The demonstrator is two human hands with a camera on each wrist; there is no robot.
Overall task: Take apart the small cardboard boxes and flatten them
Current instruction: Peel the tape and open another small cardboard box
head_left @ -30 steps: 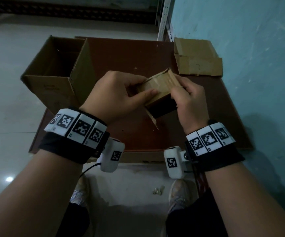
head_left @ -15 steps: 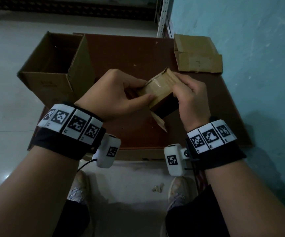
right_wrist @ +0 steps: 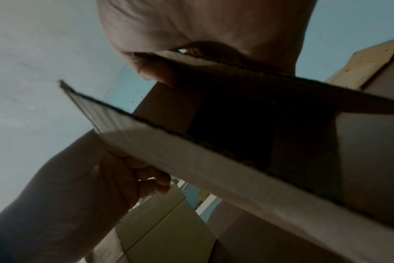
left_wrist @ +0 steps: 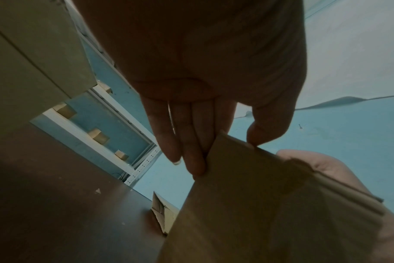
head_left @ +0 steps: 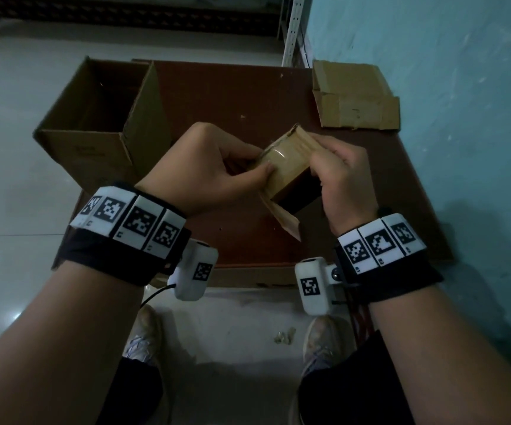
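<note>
Holding a small brown cardboard box [head_left: 285, 170] between both hands, the person keeps it in the air above the dark reddish-brown rectangular tabletop [head_left: 242, 96]. The left hand [head_left: 205, 170] pinches the box's left side: thumb on the taped top face, fingers [left_wrist: 191, 142] laid straight against the far face. The right hand [head_left: 344, 182] curls round the box's right side, thumb on top. One bottom flap [head_left: 283, 217] hangs open toward the person, and the box's underside shows dark and open. A large open brown cardboard carton [head_left: 107, 127] stands at the tabletop's far left corner. A flattened brown cardboard piece [head_left: 354, 96] lies at the tabletop's far right corner, against the blue-green wall [head_left: 450, 87].
</note>
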